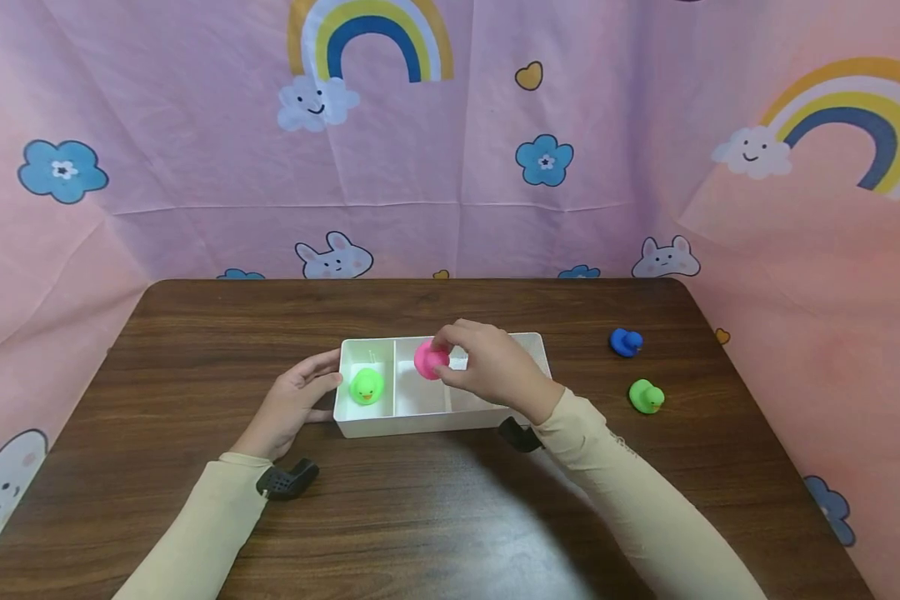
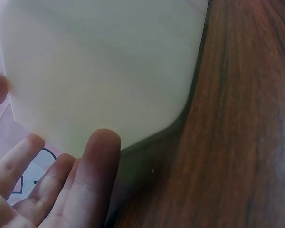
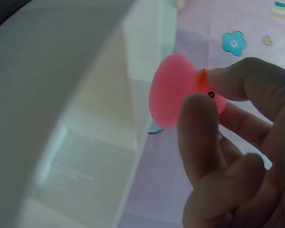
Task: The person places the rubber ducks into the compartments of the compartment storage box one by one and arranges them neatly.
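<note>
Over the middle part of a white divided box (image 1: 420, 425), my right hand (image 1: 495, 367) pinches a pink rubber duck (image 1: 429, 360) between thumb and fingers. In the right wrist view the pink duck (image 3: 171, 92) has its orange beak and an eye by the fingertips. My left hand (image 1: 292, 400) rests against the box's left end, its fairly straight fingers and thumb touching the wall. The left wrist view shows fingertips along the edge of that white end wall (image 2: 99, 76). A light green duck (image 1: 366, 387) sits in the left compartment. My right hand hides part of the right side.
Right of the box, a blue duck (image 1: 626, 342) and a green duck (image 1: 647, 397) stand on the brown wooden table (image 1: 390, 517). A pink printed cloth (image 1: 217, 108) hangs behind and beside the table.
</note>
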Motion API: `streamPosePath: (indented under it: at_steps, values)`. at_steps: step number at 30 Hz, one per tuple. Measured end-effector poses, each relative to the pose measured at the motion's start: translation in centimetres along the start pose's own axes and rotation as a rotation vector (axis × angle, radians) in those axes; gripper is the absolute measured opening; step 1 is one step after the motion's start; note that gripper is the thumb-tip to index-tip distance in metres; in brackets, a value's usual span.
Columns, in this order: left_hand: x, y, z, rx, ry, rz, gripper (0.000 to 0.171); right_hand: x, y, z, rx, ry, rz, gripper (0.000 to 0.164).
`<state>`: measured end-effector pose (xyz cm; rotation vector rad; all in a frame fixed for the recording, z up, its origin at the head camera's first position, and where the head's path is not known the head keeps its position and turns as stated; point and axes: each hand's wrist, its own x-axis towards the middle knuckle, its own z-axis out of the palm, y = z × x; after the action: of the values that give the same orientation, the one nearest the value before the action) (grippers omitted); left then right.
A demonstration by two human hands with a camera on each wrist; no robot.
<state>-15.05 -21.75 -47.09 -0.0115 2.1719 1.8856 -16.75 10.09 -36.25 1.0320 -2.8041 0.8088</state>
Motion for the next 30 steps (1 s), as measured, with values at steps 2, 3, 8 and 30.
streamPosePath:
  at_steps: [2,3,8,30]
  values:
    - [0.0,0.1,0.0,0.003,0.002,-0.002,0.065,0.3,0.0,0.7,-0.018,-0.026,0.007,0.012]
    - [-0.1,0.1,0.0,0.004,-0.001,-0.002,0.065,0.5,0.0,1.0,-0.027,-0.040,0.014,0.013]
    - [-0.3,0.3,0.0,0.004,0.001,-0.002,0.062,1.1,0.3,2.6,-0.082,-0.080,0.018,0.016]
    - [-0.3,0.4,0.0,0.020,0.001,0.011,0.061,2.1,0.7,5.2,-0.156,-0.127,0.048,0.014]
